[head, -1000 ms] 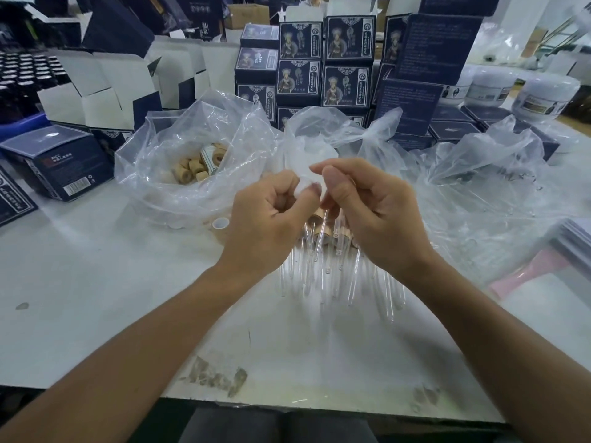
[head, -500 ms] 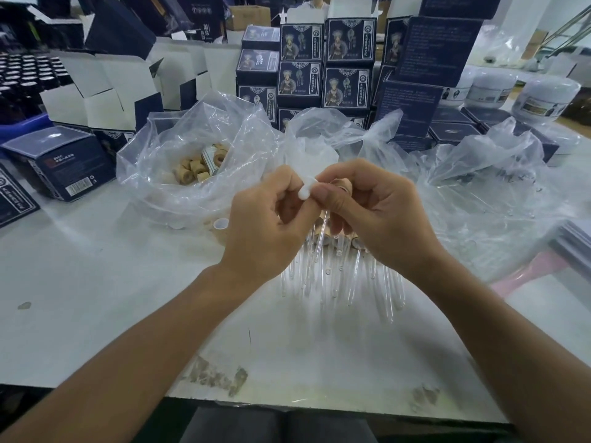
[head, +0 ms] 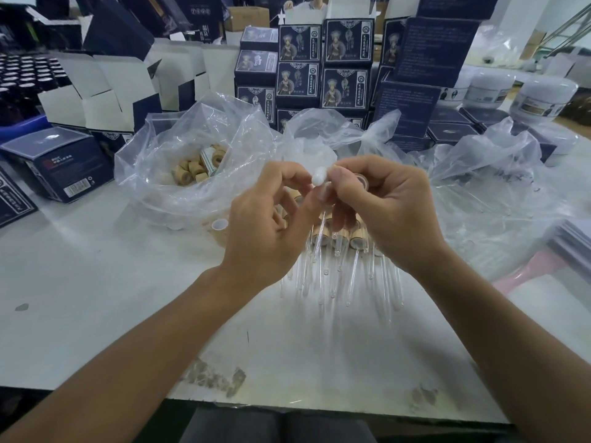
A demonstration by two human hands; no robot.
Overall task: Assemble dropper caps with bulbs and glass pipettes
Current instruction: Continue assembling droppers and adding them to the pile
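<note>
glossy clear plastic bag (head: pixel 192 174), glass pipettes (head: pixel 351 276)

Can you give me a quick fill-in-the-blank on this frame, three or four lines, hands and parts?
1. The white bulb is held between the two ____.
2. The loose wooden caps lie inside a clear plastic ____.
3. The finished droppers lie on the table, their glass tips pointing ____ the person.
4. The stacked boxes behind the bags are dark ____.

Missing words: hands; bag; toward; blue

Single head-worn view, looking forward and down, close over table (head: pixel 96 282)
</note>
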